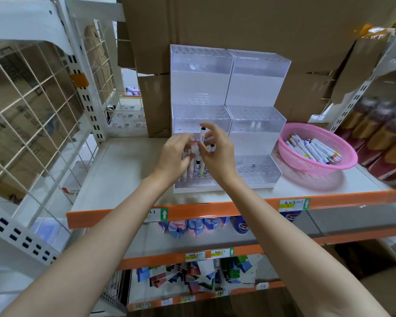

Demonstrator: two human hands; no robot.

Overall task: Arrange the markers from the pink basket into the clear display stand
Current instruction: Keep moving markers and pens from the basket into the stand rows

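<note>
A clear stepped display stand (256, 115) with rows of holes stands on the shelf against cardboard. My right hand (215, 152) pinches a white marker (202, 133) upright over the stand's lowest left step. My left hand (174, 156) grips another white marker (193, 148) right beside it. Several markers (198, 167) stand in the holes of that step, partly hidden by my hands. The pink basket (290, 154) sits to the right of the stand with several white markers (316, 148) lying in it.
The shelf (124, 170) has an orange front edge (192, 210) with price tags. A white wire grid panel (32, 110) rises at the left. Brown cardboard boxes (238, 24) stand behind the stand. Dark packaged goods (380, 138) crowd the right. Lower shelves hold small packets.
</note>
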